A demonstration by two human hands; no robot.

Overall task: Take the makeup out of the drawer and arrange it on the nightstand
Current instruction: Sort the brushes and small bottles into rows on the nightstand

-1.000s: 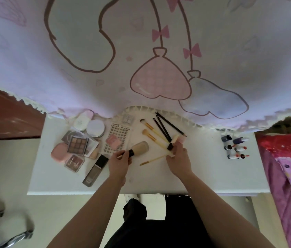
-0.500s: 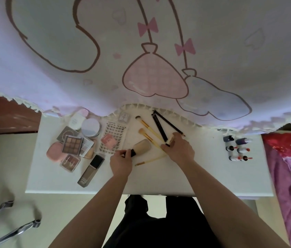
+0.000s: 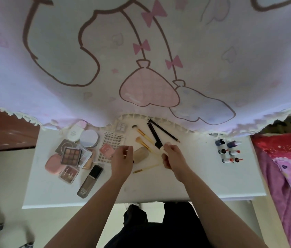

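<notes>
On the white nightstand (image 3: 159, 190) the palettes (image 3: 71, 154) and the glass-looking foundation bottle (image 3: 90, 181) lie at the left, probably the heavier, breakable pieces, best taken by their sides. The left hand (image 3: 122, 162) hovers loosely curled over the powder brush (image 3: 141, 154); whether it pinches the hidden handle I cannot tell. The right hand (image 3: 174, 156) pinches a pale-handled brush (image 3: 159, 145), likely light and stiff with soft bristles, so the handle is the place to hold. Small bottles (image 3: 228, 151) stand at the right
</notes>
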